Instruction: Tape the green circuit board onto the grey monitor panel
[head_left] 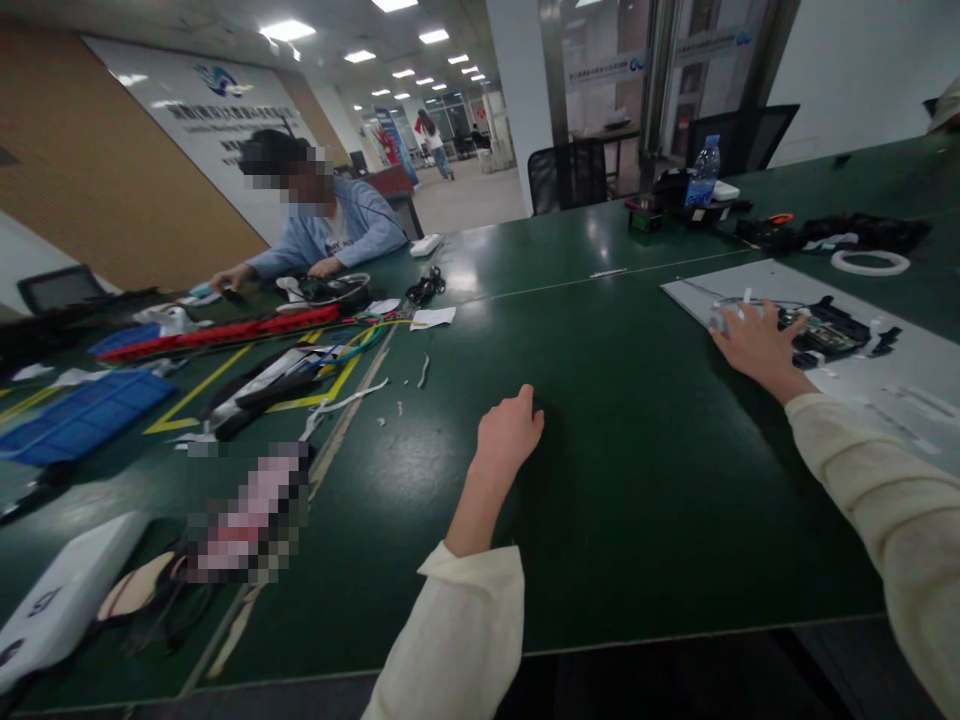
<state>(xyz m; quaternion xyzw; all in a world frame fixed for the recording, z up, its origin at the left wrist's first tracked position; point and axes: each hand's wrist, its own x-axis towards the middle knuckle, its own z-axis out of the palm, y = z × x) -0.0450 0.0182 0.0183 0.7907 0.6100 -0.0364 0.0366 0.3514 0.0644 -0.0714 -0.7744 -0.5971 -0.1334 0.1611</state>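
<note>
My left hand [510, 432] rests on the bare green table [615, 440] near its middle, fingers curled under into a loose fist with nothing visible in it. My right hand [754, 338] reaches to the right and lies palm down on a grey board [885, 370], its fingers over a small white part beside a black electronic assembly [825, 332] with a circuit board and thin wires. Whether those fingers grip the white part is hidden by the hand's back. Both arms wear cream sleeves.
A co-worker in a blue top [337, 232] sits at the far left over a black part. Red strip [225, 332], blue trays [82, 415], cables and white scraps crowd the left. A water bottle [703, 172], black chairs and a white tape ring [870, 263] stand at the back right.
</note>
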